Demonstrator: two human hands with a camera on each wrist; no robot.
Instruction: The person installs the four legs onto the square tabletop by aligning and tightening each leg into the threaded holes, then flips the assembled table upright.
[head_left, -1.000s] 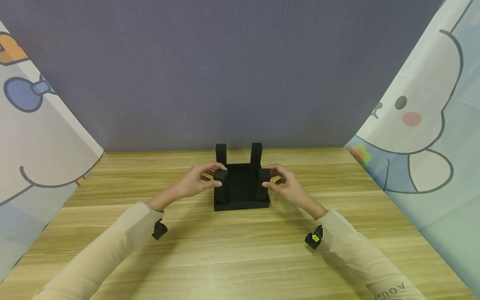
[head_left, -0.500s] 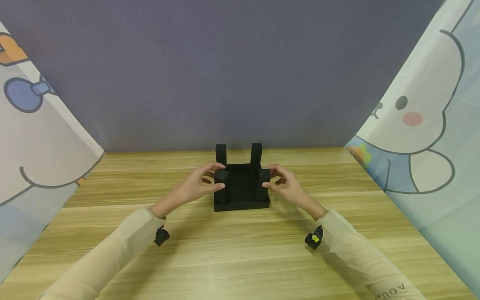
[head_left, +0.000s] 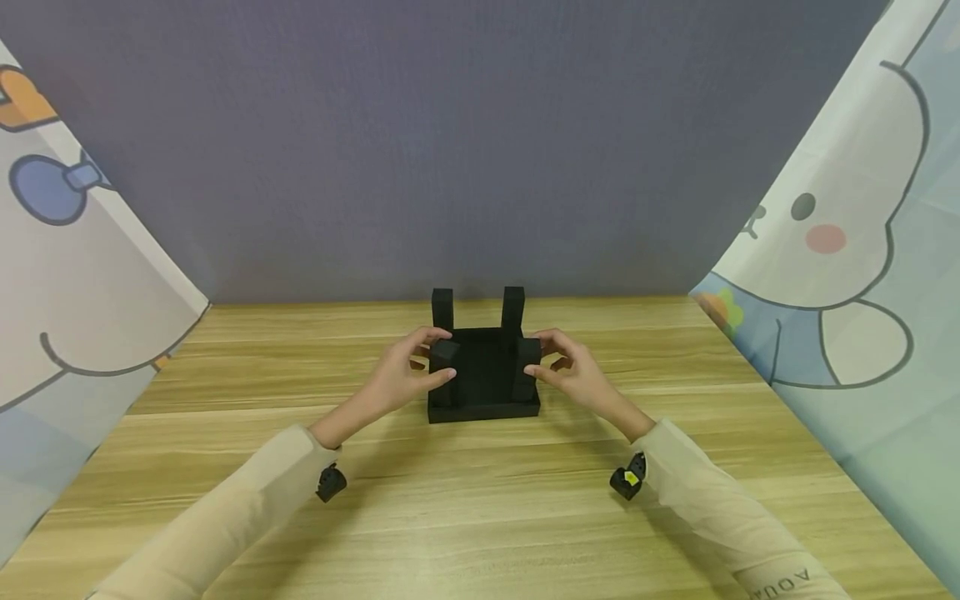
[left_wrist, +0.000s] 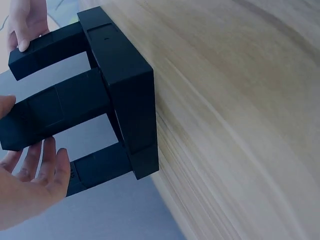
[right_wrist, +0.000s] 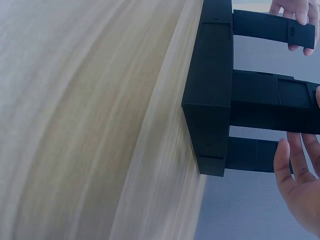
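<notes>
A black square base (head_left: 483, 412) lies on the table, with black posts standing at its corners. My left hand (head_left: 397, 377) pinches the upper end of the front left post (head_left: 444, 354) between thumb and fingers. In the left wrist view, this post (left_wrist: 55, 107) meets the base at one corner, and the hand's fingers curl under its far end. The front right post (head_left: 527, 354) is held near its top by my right hand (head_left: 576, 377); its lower end meets the base in the right wrist view. Two rear posts (head_left: 513, 308) stand upright behind, apart from both hands.
The wood-grained table (head_left: 480, 517) reaches back to a grey-blue upright panel (head_left: 450, 150). Cartoon-printed cloths (head_left: 847, 275) flank it on both sides. A black wrist device (head_left: 628, 477) sits at the right sleeve, and another (head_left: 331, 482) at the left.
My left hand and forearm have shifted slightly right and nearer to me, and the front left post's top has turned a little. The right hand and base stay where they were.
</notes>
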